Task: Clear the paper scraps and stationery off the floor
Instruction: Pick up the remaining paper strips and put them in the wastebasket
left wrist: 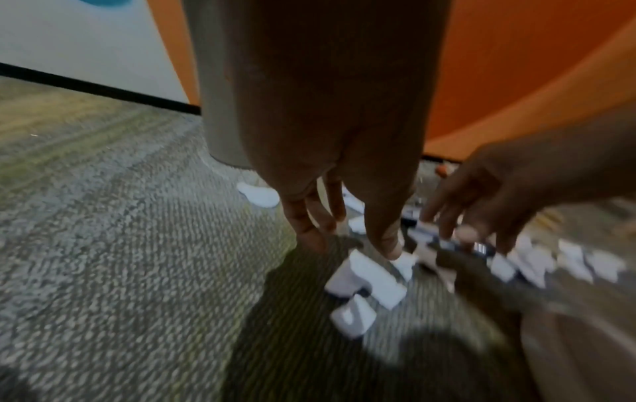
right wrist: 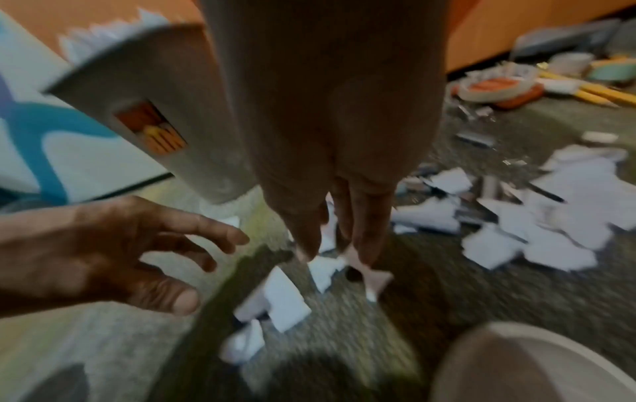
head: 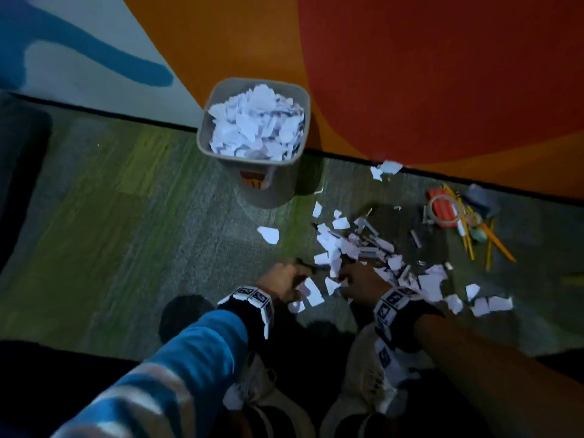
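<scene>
Low in the middle of the head view, the left hand [head: 281, 281] and right hand [head: 360, 281] are reaching down side by side, fingers loosely spread and gripping nothing, tips nearing the scraps [head: 311, 290] between them. More scraps are lying right of center, stationery [head: 458, 216] is sitting at the right edge, and the bin [head: 252, 128] is standing upper center, heaped with paper.

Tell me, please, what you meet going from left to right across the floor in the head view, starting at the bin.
Grey bin → lone paper scrap → main heap of paper scraps → tape roll → yellow pencils.
</scene>
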A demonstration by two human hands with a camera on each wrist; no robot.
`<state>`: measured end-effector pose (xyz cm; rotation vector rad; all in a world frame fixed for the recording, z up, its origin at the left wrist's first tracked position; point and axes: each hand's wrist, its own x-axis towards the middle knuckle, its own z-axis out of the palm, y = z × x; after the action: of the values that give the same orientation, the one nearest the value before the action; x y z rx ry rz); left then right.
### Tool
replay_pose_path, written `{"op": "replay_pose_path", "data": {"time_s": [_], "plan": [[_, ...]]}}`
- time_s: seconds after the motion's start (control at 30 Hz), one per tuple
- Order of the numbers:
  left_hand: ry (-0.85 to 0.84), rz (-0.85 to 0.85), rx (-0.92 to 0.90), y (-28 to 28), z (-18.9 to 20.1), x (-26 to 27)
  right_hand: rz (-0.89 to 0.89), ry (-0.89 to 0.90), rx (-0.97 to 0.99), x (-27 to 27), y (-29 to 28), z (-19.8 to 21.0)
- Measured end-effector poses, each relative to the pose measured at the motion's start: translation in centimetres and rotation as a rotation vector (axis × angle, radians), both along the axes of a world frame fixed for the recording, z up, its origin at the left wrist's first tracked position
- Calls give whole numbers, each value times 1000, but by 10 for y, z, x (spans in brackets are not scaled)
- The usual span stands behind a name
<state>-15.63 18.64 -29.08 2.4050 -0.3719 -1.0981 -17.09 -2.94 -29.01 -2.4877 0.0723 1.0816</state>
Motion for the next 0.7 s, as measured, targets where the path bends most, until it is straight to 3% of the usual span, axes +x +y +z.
{"op": "replay_pose_path", "data": {"time_s": [0.1,0.23,0.33,0.47,0.57,0.7], "plan": [[-79,-275,165,-1,-42,-10,-18,-52,-2,-18,-15,-34],[-173,-407,211,-1,-73,-17,89,-144,1,-30,-27,-61],[-281,-345,96,7,-93,-20,114,-241,69,-39,-40,-78],[-277,-173,-118,12,-101,-19,15,-401,133,-43,-43,-93],[-301,-166,-133,8,-106,-14,2,-476,186,-40,-41,-101],[-362,-77,-167,1,-117,-10,115,-493,158,-35,-41,-103]]}}
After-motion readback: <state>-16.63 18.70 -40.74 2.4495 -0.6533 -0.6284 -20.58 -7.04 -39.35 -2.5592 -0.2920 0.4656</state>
